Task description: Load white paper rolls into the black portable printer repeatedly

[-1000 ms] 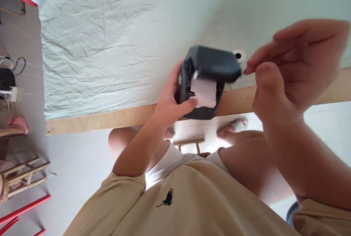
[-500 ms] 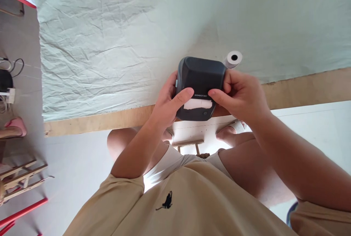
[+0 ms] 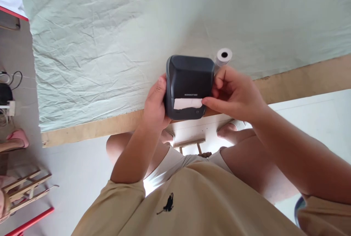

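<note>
Seated at a table spread with creased pale-green cloth (image 3: 90, 53), bordered on the near side by a bare wooden edge (image 3: 109, 124). Holding a dark, boxy plastic label printer (image 3: 190, 77) over that edge, cover apparently down. Grasping the printer's left side with the left hand (image 3: 156, 102), thumb up along the side wall. Bringing the right hand (image 3: 233, 91) against the printer's right side, fingers bent inward, thumb stretched to the right end of a white paper strip (image 3: 188, 103) showing across the printer's lower front. Judging from the pose, busy with the step of handling the paper end at the slot; seemingly calling next for a steady hold on the left and a light, exact touch on the right, so as not to crease or tear the paper. Just beyond the printer's far right corner, a white paper roll with a dark round core (image 3: 224, 56), partly masked by the right hand. Hard to tell pinching from mere touching at the strip; equally unclear, contact or gap between roll and printer. Hidden behind the printer, most left fingers. Well left of the printer, cut off by the frame, a white garment with a red hem (image 3: 11, 0).
</note>
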Tool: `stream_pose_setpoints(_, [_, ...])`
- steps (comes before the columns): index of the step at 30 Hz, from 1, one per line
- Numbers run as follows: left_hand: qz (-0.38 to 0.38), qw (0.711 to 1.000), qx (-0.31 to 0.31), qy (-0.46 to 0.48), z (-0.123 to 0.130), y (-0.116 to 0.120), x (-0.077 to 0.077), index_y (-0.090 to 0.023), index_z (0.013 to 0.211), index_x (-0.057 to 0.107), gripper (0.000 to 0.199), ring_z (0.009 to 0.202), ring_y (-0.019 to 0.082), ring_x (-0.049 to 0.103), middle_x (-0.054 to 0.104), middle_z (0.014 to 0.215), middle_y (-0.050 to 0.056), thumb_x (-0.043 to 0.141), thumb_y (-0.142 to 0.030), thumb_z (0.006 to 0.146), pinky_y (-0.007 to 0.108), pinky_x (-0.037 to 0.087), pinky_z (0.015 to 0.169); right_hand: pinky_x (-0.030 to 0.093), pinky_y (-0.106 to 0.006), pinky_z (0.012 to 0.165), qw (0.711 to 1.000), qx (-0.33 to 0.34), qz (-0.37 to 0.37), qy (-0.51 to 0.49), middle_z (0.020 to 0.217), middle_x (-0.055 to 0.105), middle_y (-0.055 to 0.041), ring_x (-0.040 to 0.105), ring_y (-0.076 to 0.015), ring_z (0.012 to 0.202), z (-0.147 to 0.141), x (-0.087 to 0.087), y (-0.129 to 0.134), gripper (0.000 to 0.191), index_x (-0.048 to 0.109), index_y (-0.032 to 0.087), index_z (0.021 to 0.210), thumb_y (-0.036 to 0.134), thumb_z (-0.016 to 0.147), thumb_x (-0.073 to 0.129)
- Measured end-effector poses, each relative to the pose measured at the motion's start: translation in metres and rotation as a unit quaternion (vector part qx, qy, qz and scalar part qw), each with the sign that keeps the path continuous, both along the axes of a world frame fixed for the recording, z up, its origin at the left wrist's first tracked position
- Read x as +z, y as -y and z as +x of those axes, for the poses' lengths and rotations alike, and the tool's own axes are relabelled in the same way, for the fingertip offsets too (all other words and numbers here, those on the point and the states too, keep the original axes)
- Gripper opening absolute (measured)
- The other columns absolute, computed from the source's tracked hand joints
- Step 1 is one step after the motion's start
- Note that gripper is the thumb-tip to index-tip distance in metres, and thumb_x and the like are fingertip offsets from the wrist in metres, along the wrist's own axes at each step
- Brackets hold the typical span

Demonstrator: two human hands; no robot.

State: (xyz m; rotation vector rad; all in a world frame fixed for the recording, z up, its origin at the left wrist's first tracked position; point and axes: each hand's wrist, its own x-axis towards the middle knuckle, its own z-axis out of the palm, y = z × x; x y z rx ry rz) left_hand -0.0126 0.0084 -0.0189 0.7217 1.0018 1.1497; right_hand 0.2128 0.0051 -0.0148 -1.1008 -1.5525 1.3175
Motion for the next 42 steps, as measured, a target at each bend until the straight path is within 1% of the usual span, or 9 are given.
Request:
stream_pose_setpoints(5, [-0.035, 0.999, 0.033, -0.008, 0.002, -0.004, -0.002, -0.026, 0.088, 0.075, 0.043, 0.123, 0.03, 0.087, 0.084, 0.088, -0.001, 0.089, -0.067, 0.096, 0.039, 0.074, 0.099, 0.038, -0.027, 0.044, 0.989, -0.068, 0.127, 0.012, 0.063, 0.052, 0.0118, 0.047, -0.0093, 0.048, -0.004, 0.008, 0.0, 0.049, 0.048, 0.031, 0.089, 0.04, 0.092, 0.096])
stream_pose_setpoints(11, [-0.027, 0.998, -0.028, -0.04, 0.004, -0.002, 0.007, -0.026, 0.101, 0.083, 0.059, 0.134, 0.037, 0.085, 0.09, 0.109, 0.007, 0.077, -0.084, 0.096, 0.042, 0.075, 0.09, 0.043, -0.024, 0.045, 0.912, -0.273, 0.306, -0.02, 0.078, 0.063, 0.0065, 0.078, -0.0138, 0.067, -0.024, 0.021, -0.007, 0.032, 0.056, 0.029, 0.091, 0.036, 0.104, 0.085])
stream_pose_setpoints(16, [0.006, 0.995, -0.072, -0.073, -0.004, 0.005, 0.011, -0.026, 0.117, 0.083, 0.056, 0.119, 0.031, 0.088, 0.09, 0.112, 0.006, 0.089, -0.077, 0.094, 0.032, 0.068, 0.07, 0.032, -0.031, 0.054, 0.867, -0.173, 0.333, 0.328, 0.076, 0.074, 0.0042, 0.059, -0.0117, 0.058, -0.023, 0.037, -0.008, 0.011, 0.071, 0.027, 0.094, 0.017, 0.099, 0.07])
stream_pose_setpoints(21, [-0.003, 0.994, -0.08, -0.079, -0.004, 0.005, 0.015, -0.025, 0.112, 0.081, 0.066, 0.111, 0.033, 0.087, 0.089, 0.112, 0.009, 0.09, -0.085, 0.087, 0.031, 0.056, 0.053, 0.02, -0.033, 0.058, 0.832, -0.083, 0.213, 0.506, 0.077, 0.074, 0.0004, 0.045, -0.0125, 0.058, -0.028, 0.061, -0.003, 0.014, 0.075, 0.025, 0.093, 0.018, 0.099, 0.064])
stream_pose_setpoints(27, [-0.001, 0.993, -0.077, -0.09, -0.002, 0.005, 0.016, -0.025, 0.113, 0.084, 0.059, 0.105, 0.029, 0.087, 0.087, 0.103, 0.006, 0.087, -0.08, 0.093, 0.033, 0.066, 0.069, 0.023, -0.033, 0.062, 0.848, -0.013, 0.12, 0.516, 0.078, 0.074, 0.0003, 0.049, -0.0146, 0.061, -0.031, 0.071, -0.007, 0.024, 0.08, 0.027, 0.111, 0.015, 0.094, 0.069])
stream_pose_setpoints(32, [-0.031, 0.996, -0.032, -0.072, -0.003, 0.007, 0.011, -0.026, 0.106, 0.085, 0.049, 0.084, 0.02, 0.082, 0.084, 0.094, 0.001, 0.09, -0.073, 0.094, 0.03, 0.065, 0.068, 0.045, -0.036, 0.062, 0.957, -0.056, 0.124, 0.258, 0.092, 0.079, -0.0012, 0.061, -0.0163, 0.065, 0.0, 0.079, -0.006, 0.04, 0.08, 0.03, 0.132, 0.026, 0.093, 0.07])
stream_pose_setpoints(34, [-0.04, 0.997, -0.021, -0.067, -0.003, 0.007, 0.008, -0.026, 0.105, 0.084, 0.048, 0.084, 0.021, 0.083, 0.083, 0.092, 0.002, 0.088, -0.073, 0.096, 0.03, 0.065, 0.066, 0.046, -0.036, 0.058, 0.971, -0.171, 0.103, 0.131, 0.103, 0.08, -0.0048, 0.07, -0.0197, 0.074, 0.016, 0.074, -0.012, 0.036, 0.077, 0.031, 0.13, 0.029, 0.097, 0.064])
stream_pose_setpoints(37, [-0.043, 0.997, -0.023, -0.057, -0.003, 0.005, 0.005, -0.026, 0.108, 0.084, 0.049, 0.087, 0.023, 0.086, 0.085, 0.096, 0.003, 0.088, -0.073, 0.096, 0.032, 0.068, 0.068, 0.047, -0.036, 0.056, 0.945, -0.322, 0.046, 0.045, 0.098, 0.073, -0.0045, 0.069, -0.0198, 0.073, 0.039, 0.05, -0.027, 0.022, 0.071, 0.032, 0.112, 0.023, 0.092, 0.066])
stream_pose_setpoints(42, [-0.036, 0.997, -0.032, -0.06, -0.002, 0.003, 0.004, -0.026, 0.111, 0.083, 0.055, 0.097, 0.029, 0.09, 0.087, 0.098, 0.006, 0.084, -0.079, 0.097, 0.036, 0.072, 0.072, 0.067, -0.054, 0.093, 0.905, -0.297, 0.196, 0.231, 0.107, 0.077, -0.0052, 0.079, -0.0315, 0.105, 0.07, 0.002, -0.038, 0.01, 0.071, 0.034, 0.101, 0.034, 0.101, 0.081])
